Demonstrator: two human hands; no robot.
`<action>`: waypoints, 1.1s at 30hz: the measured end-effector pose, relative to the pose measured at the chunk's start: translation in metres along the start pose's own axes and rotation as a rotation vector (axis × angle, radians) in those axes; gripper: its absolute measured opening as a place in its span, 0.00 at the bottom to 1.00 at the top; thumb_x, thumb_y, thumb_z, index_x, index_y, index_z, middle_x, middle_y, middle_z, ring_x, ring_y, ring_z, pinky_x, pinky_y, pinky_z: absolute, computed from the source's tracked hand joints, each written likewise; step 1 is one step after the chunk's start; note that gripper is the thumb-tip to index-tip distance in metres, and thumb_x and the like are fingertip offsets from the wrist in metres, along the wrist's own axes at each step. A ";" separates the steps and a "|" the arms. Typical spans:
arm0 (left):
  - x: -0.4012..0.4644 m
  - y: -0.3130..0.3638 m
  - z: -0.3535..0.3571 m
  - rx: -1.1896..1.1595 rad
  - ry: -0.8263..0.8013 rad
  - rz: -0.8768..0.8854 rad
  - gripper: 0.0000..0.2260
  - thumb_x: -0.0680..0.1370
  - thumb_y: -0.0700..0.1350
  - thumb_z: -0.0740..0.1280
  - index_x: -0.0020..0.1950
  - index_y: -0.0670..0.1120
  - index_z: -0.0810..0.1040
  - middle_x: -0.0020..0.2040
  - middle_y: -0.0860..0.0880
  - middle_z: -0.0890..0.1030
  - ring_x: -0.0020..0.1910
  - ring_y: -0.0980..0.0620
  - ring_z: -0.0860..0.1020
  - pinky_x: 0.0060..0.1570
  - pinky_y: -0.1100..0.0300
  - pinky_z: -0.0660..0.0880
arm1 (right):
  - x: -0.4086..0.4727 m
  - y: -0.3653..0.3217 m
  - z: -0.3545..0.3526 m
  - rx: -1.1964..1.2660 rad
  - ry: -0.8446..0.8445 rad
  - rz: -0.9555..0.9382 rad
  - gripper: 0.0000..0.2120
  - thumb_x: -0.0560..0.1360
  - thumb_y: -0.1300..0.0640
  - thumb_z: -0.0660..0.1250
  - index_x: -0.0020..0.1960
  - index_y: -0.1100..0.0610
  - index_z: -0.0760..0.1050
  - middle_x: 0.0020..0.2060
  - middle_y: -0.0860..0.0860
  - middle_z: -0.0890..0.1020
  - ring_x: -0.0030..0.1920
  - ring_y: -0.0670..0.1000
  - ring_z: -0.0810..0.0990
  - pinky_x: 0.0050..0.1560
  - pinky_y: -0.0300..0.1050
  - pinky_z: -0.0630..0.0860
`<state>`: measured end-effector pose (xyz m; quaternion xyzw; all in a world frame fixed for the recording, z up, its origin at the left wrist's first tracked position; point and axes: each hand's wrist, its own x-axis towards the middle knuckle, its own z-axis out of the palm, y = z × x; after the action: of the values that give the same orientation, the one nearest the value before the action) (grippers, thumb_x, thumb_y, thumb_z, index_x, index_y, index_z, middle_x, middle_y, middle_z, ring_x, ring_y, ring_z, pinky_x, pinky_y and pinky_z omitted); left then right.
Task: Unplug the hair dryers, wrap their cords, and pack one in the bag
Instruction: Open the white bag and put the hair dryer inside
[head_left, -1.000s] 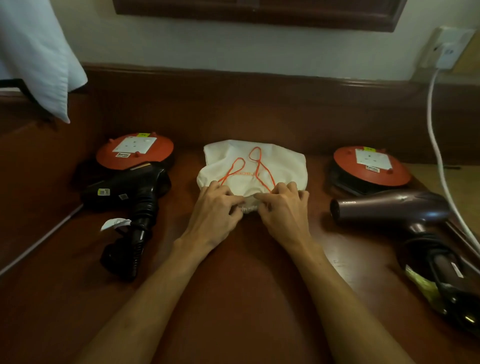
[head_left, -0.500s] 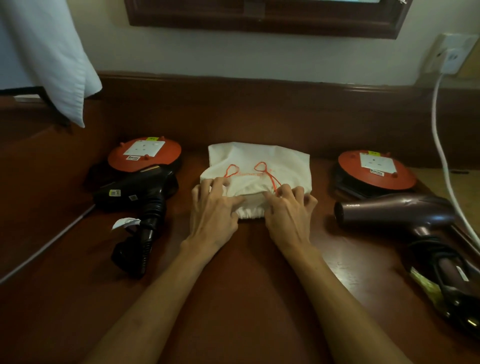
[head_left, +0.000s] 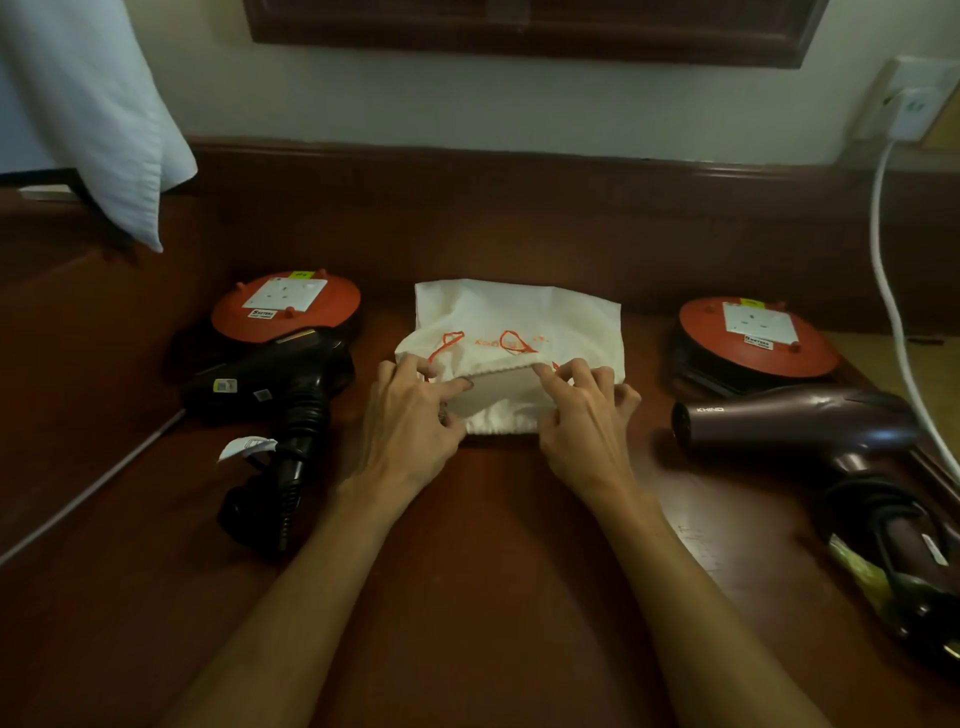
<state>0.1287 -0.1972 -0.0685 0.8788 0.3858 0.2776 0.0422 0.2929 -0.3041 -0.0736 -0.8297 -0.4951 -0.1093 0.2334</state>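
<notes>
A white drawstring bag (head_left: 519, 317) with orange cords lies flat in the middle of the brown table. My left hand (head_left: 410, 421) pinches the left side of its mouth and my right hand (head_left: 582, 415) pinches the right side, holding the mouth parted a little. A black hair dryer (head_left: 275, 384) lies to the left, its cord wound around the handle. To the right lies a purple hair dryer (head_left: 795, 421), with its black cord bundled on the handle near the table's right edge.
Two orange cable reels with sockets stand at the back, one left (head_left: 285, 306) and one right (head_left: 758, 332). A white cable (head_left: 893, 306) runs down from a wall socket (head_left: 914, 104) at upper right. A white cloth (head_left: 88, 114) hangs at upper left.
Both hands have spread the bag's mouth, which was bunched shut a second ago. The bag now lies flatter and its opening shows between my fingers.
</notes>
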 end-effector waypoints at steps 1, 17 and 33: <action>-0.001 -0.001 0.000 0.021 -0.022 -0.003 0.21 0.74 0.46 0.72 0.66 0.56 0.82 0.64 0.47 0.75 0.60 0.45 0.69 0.58 0.53 0.74 | 0.000 0.000 0.000 -0.016 -0.027 -0.005 0.28 0.75 0.60 0.65 0.75 0.50 0.69 0.64 0.52 0.73 0.65 0.56 0.67 0.65 0.60 0.59; -0.007 0.001 0.004 0.133 -0.021 -0.064 0.22 0.74 0.48 0.69 0.68 0.57 0.80 0.71 0.46 0.71 0.68 0.43 0.67 0.65 0.49 0.68 | -0.004 0.003 -0.003 0.031 -0.103 -0.008 0.33 0.77 0.57 0.63 0.79 0.44 0.57 0.58 0.48 0.69 0.61 0.51 0.63 0.65 0.54 0.55; 0.003 -0.024 0.001 0.062 -0.162 -0.083 0.31 0.74 0.53 0.71 0.76 0.63 0.69 0.84 0.44 0.45 0.81 0.41 0.45 0.77 0.38 0.48 | 0.001 0.029 -0.013 0.254 -0.067 0.148 0.21 0.77 0.57 0.68 0.70 0.51 0.76 0.53 0.47 0.72 0.58 0.47 0.64 0.63 0.49 0.56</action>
<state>0.1147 -0.1786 -0.0747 0.8827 0.4254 0.1914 0.0576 0.3188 -0.3217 -0.0699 -0.8310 -0.4499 -0.0004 0.3271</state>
